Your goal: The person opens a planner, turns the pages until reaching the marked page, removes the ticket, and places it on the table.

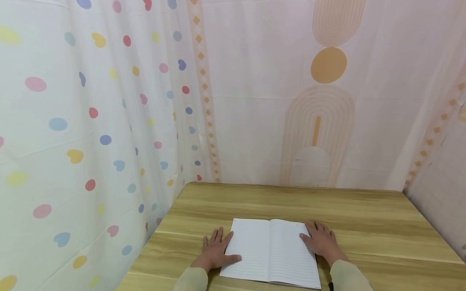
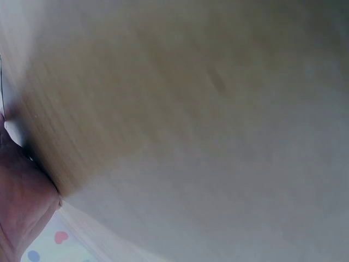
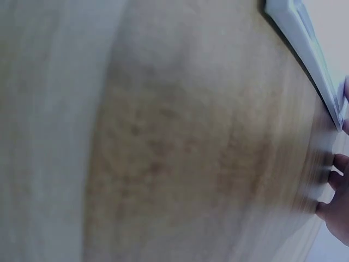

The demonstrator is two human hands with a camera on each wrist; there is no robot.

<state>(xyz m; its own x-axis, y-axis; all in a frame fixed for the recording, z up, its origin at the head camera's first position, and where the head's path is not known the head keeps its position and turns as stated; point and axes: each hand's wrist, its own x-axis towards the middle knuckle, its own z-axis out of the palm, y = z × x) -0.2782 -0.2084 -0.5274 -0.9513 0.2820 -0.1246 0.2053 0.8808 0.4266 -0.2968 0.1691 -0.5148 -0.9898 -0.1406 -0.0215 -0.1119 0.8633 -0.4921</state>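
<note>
Two pale sleeves [image 1: 191,279] come in from the bottom of the head view, which cuts them off; the dark sliver [image 1: 331,286] beside the right one shows too little to identify. Beyond them, the left hand [image 1: 215,254] lies with its fingers spread, the thumb across the left page of an open notebook [image 1: 251,246] and the other fingers pointing away beside its outer edge. The right hand [image 1: 322,241] is also spread, its thumb on the right page near the far outer corner and its outer fingers over the surface [image 1: 291,202]. The notebook lies flat between the hands, its fold roughly midway. Its pages are ruled; the tiny marks at the top corners are too faint to read. The left wrist view is mostly blurred surface, with part of that hand at the left edge and its fingers largely out of sight. The right wrist view catches only fingertips and a corner of the notebook, both cropped at the right. Farther off, the spotted curtain [image 1: 109,121] and the cream curtain [image 1: 255,101] run out of frame; the latter's pale arch pattern is faint.
</note>
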